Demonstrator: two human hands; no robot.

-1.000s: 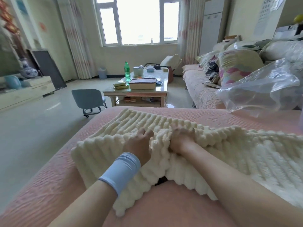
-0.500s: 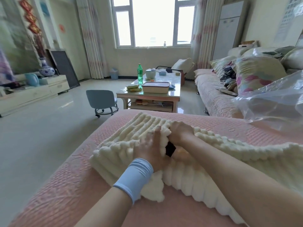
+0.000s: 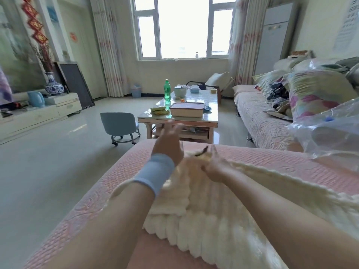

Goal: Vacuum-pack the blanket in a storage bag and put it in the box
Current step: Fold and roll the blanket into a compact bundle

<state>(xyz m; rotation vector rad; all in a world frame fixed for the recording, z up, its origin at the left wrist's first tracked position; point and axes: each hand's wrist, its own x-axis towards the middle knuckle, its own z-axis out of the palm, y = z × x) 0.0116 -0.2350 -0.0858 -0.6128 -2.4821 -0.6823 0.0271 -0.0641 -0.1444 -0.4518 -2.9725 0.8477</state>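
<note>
A cream blanket (image 3: 213, 220) lies on a pink textured bed cover (image 3: 291, 164), directly in front of the person. The right hand (image 3: 213, 167) is at the blanket's far edge, fingers curled, pinching a bunched fold of the fabric beside a small dark tag (image 3: 202, 151). The left hand (image 3: 170, 144), with a pale blue wristband (image 3: 155, 171), hovers just left of it, fingers straight and spread, holding nothing. It is motion-blurred, so whether its heel touches the blanket cannot be told.

The blanket is thick and plush, with raised ribs, and is folded over itself near the hands. Its visible length runs from the hands toward the lower right and past the frame edge, and the ribs along the near edge run roughly toward the viewer.

A crumpled clear plastic storage bag (image 3: 330, 136) sits on the bed cover at the right, apart from the blanket. Beyond the bed stand a coffee table (image 3: 180, 121) and a small grey wheeled stool (image 3: 118, 123).
</note>
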